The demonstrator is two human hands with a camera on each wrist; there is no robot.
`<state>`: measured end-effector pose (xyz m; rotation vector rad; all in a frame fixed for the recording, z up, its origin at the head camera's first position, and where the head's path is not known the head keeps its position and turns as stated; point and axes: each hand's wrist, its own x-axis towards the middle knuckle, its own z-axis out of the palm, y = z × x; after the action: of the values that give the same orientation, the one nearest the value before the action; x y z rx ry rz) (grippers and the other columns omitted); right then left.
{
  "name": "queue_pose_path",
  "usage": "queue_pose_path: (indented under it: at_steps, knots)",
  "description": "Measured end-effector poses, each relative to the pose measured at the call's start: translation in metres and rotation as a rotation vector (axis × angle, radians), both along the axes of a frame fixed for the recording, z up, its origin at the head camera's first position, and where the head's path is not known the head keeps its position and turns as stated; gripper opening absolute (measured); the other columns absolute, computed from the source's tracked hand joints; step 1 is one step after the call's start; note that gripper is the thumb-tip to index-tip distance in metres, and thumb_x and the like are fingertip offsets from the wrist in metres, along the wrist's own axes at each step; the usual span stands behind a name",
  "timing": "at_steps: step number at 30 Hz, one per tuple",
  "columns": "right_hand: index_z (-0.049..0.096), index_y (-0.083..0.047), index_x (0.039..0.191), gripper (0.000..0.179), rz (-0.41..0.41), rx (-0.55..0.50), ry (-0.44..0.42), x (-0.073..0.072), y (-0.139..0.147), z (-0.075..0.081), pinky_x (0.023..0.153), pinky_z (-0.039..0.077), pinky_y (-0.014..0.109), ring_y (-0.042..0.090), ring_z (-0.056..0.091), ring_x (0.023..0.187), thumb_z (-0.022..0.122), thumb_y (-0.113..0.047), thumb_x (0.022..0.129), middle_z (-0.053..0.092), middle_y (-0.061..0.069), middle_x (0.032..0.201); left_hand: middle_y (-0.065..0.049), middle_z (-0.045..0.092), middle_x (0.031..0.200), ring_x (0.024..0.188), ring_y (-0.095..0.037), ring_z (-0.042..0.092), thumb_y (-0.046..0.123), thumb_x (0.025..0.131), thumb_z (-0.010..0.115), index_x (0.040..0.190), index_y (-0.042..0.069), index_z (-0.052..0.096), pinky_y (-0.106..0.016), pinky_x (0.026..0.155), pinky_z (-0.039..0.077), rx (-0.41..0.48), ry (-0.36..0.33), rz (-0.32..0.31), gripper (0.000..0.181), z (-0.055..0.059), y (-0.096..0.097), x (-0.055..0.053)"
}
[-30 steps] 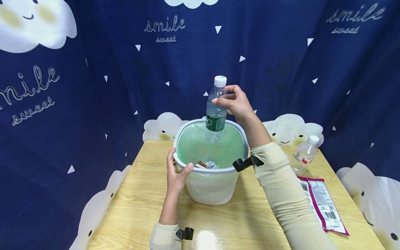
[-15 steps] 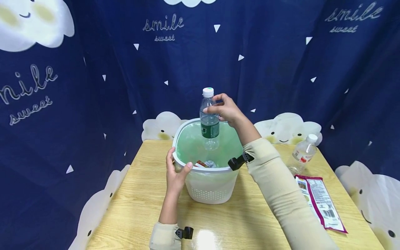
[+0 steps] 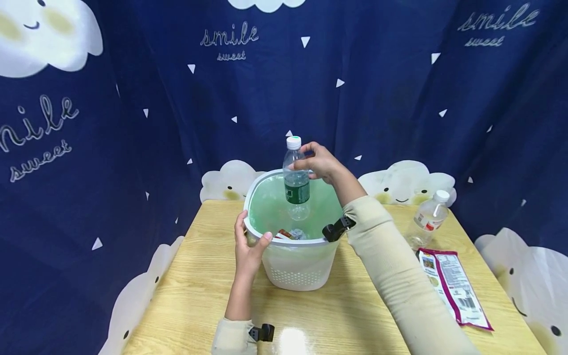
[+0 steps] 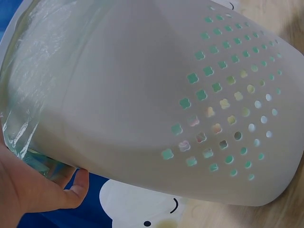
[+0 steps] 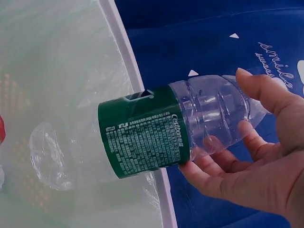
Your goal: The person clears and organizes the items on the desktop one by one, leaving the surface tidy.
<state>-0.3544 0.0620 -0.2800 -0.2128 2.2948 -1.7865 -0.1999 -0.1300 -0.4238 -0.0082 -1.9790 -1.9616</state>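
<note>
My right hand (image 3: 323, 163) holds a clear plastic bottle (image 3: 297, 193) by its upper part, fingers and thumb around the shoulder. The bottle has a white cap and a green label, and it stands nearly upright over the bin's mouth. In the right wrist view its base (image 5: 47, 154) reaches past the rim, inside the bin. The white trash bin (image 3: 301, 268) carries a pale green liner bag (image 3: 268, 202). My left hand (image 3: 249, 251) grips its left front rim; the left wrist view shows the fingers (image 4: 78, 187) bent at the bin's edge.
Crumpled litter (image 3: 290, 234) lies inside the bin. To the right on the wooden table (image 3: 199, 296) stand another clear bottle (image 3: 428, 222) with a white cap and, nearer, a flat magenta-edged snack packet (image 3: 457, 286). A dark blue curtain (image 3: 381, 98) hangs behind.
My right hand has lowered the green-labelled bottle and brought it slightly left, deeper into the bin's mouth. The left hand keeps its place on the rim.
</note>
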Motion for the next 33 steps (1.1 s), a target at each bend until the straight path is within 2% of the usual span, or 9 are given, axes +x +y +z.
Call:
queue_pose_path:
  at_steps: [4,7,10,17,27,33]
  knots:
    - [0.039,-0.008,0.122,0.061,0.006,-0.007,-0.008,0.003,-0.001,0.0,0.087,0.043,0.05,0.031,0.046,0.111,0.077,-0.01,0.074,0.045,0.016,0.121,-0.01,0.027,0.142,0.129,-0.028,0.023,0.021,0.076,0.07,0.144,0.025,0.027,-0.059,0.102,0.011,0.004,-0.002,-0.006,0.08,-0.001,0.0,0.0]
    - [0.039,-0.007,0.123,0.062,0.015,-0.01,-0.006,0.006,0.0,0.0,0.088,0.042,0.052,0.031,0.046,0.111,0.077,-0.011,0.074,0.045,0.016,0.121,-0.006,0.029,0.141,0.128,-0.025,0.025,0.025,0.076,0.072,0.141,0.034,0.03,-0.058,0.102,0.012,0.005,0.007,0.005,0.079,-0.015,-0.002,-0.006]
    - [0.04,-0.007,0.124,0.062,0.02,0.01,0.031,0.012,0.003,0.001,0.088,0.042,0.052,0.031,0.047,0.11,0.077,-0.013,0.074,0.047,0.016,0.12,-0.006,0.031,0.139,0.127,-0.024,0.027,0.026,0.075,0.073,0.14,0.036,0.031,-0.058,0.101,0.014,0.006,0.019,0.013,0.078,-0.016,0.0,-0.006]
    - [0.047,-0.005,0.122,0.058,0.031,0.152,0.214,0.039,0.019,0.008,0.087,0.042,0.046,0.032,0.051,0.106,0.077,-0.017,0.074,0.051,0.021,0.12,-0.009,0.035,0.136,0.124,-0.026,0.03,0.025,0.074,0.072,0.14,0.034,0.032,-0.057,0.1,0.017,0.012,0.047,0.015,0.078,-0.018,0.002,-0.006]
    - [0.051,-0.005,0.123,0.053,0.126,0.177,0.308,0.068,0.044,0.014,0.087,0.043,0.042,0.028,0.053,0.104,0.075,-0.019,0.078,0.053,0.015,0.119,-0.01,0.036,0.134,0.124,-0.026,0.031,0.024,0.075,0.072,0.14,0.03,0.032,-0.057,0.099,0.016,0.008,0.08,0.011,0.076,-0.018,0.0,-0.009]
    - [0.051,-0.004,0.125,0.053,0.148,0.175,0.347,0.081,0.065,0.012,0.09,0.04,0.043,0.029,0.052,0.108,0.074,-0.018,0.079,0.051,0.015,0.121,-0.01,0.035,0.135,0.125,-0.026,0.029,0.024,0.075,0.071,0.141,0.03,0.032,-0.058,0.101,0.013,0.01,0.066,0.013,0.077,-0.015,0.0,-0.008]
